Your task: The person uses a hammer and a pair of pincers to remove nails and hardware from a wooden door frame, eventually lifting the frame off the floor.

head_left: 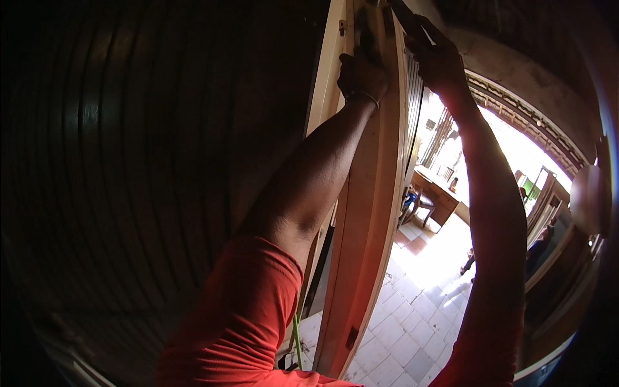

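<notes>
A tall wooden frame post (362, 213), pale to reddish brown, stands upright in front of me and runs past the top of the view. My left hand (363, 77) is closed against its upper part, a thin band round the wrist. The fingers are in shadow, so what they grip, if anything, is hidden. Higher and to the right, my right hand (440, 63) reaches up beside the post's right edge. Its dark fingers are stretched out and apart, with the tips near the top rim. Both arms are raised, in red sleeves.
Dark ribbed panelling (129, 161) fills the left side. Through the opening at right lie a pale tiled floor (403, 316), a wooden desk (445, 201) and a chair (422, 203). Several wooden frames lean at far right. A green stick (297, 342) stands low by the post.
</notes>
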Tool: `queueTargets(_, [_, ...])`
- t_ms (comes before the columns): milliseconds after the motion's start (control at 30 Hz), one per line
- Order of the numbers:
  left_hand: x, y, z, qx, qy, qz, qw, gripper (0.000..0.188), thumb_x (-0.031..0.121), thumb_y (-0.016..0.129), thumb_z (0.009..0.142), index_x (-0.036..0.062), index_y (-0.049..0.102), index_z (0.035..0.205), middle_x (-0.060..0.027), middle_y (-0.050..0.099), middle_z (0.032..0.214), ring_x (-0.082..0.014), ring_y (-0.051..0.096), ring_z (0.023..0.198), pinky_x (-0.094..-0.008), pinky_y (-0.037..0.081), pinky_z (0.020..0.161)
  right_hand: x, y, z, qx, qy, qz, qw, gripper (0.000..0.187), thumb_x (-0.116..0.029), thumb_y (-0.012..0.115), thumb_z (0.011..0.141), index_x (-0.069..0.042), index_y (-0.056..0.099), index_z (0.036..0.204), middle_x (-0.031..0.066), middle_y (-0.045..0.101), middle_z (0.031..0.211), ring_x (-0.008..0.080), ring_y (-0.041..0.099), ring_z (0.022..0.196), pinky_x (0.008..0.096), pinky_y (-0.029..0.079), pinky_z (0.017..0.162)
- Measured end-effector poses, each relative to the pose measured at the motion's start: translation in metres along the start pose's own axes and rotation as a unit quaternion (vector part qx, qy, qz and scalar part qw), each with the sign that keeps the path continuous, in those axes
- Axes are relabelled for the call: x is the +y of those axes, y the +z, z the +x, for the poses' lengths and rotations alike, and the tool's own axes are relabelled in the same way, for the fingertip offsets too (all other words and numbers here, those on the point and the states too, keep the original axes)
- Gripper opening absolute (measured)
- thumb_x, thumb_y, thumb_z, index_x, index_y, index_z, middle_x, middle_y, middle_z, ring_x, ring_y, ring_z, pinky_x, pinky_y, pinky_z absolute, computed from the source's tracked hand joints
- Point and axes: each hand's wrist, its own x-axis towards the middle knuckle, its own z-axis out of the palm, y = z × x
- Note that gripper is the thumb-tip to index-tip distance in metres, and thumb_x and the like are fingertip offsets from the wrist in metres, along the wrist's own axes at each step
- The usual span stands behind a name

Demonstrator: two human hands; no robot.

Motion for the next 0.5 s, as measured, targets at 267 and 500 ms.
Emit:
queueTargets(267, [-0.001,-0.004,-0.002,-0.006,-0.005,-0.027,1.000,0.052,0.046,0.035,0.100,0.0015,0.052,0.122,-0.0277,0.052,0.109,-0.0406,0.062,0.098,-0.0496,0.052,0.082,0.007,0.026,0.032,0.118,-0.246,-0.176,0.946,0.043,-0.018,0.064,0.091,-0.013,0.057,0.133,0.0033,0.070,0.098,0.0054,0.058,0.061,0.0256,0.051,0.056])
queueTargets(500, [0.003,-0.006,-0.004,-0.024,-0.038,-0.025,0.999,0.058,0.051,0.031,0.100,0.0029,0.053,0.123,-0.0298,0.052,0.110,-0.0417,0.062,0.099,-0.0508,0.051,0.085,-0.007,0.025,0.029,0.037,0.151,0.226,0.962,0.037,-0.020,0.062,0.091,-0.014,0.061,0.128,0.0027,0.065,0.082,0.0067,0.056,0.055,0.0252,0.044,0.047])
